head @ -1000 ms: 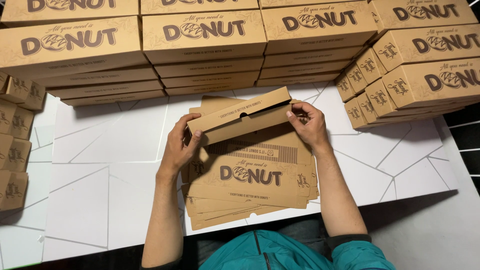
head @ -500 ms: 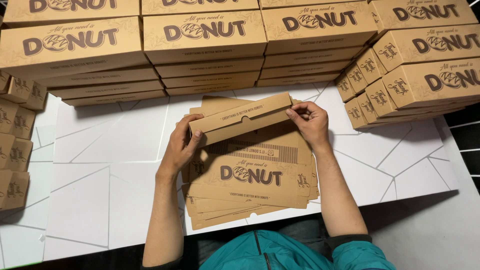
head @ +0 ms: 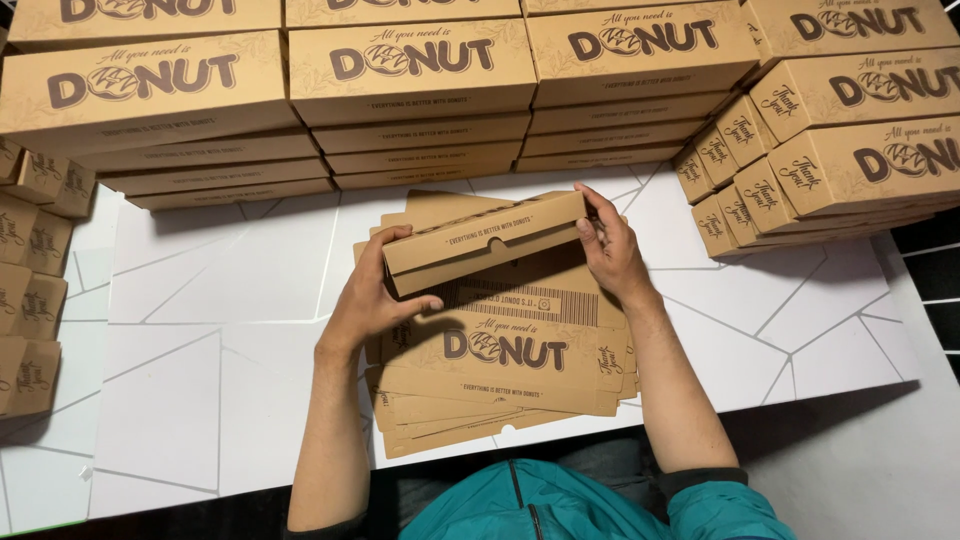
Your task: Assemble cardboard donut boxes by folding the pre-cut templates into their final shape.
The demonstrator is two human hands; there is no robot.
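I hold a folded brown cardboard box (head: pixel 487 241) by both ends, its long front side turned toward me, just above a pile of flat unfolded box blanks (head: pixel 500 365). My left hand (head: pixel 372 297) grips the box's left end, thumb on top. My right hand (head: pixel 608 244) grips its right end with the fingers over the corner. The blanks lie fanned out on the white table (head: pixel 190 370) right in front of my body.
Stacks of finished brown boxes (head: pixel 410 95) run along the back of the table. More stacks stand at the right (head: pixel 845 140) and the left edge (head: pixel 30 280). The table's front edge ends near my teal top (head: pixel 560 505).
The box has turned slightly and dropped lower toward the pile of blanks. Both hands kept their hold on its ends.
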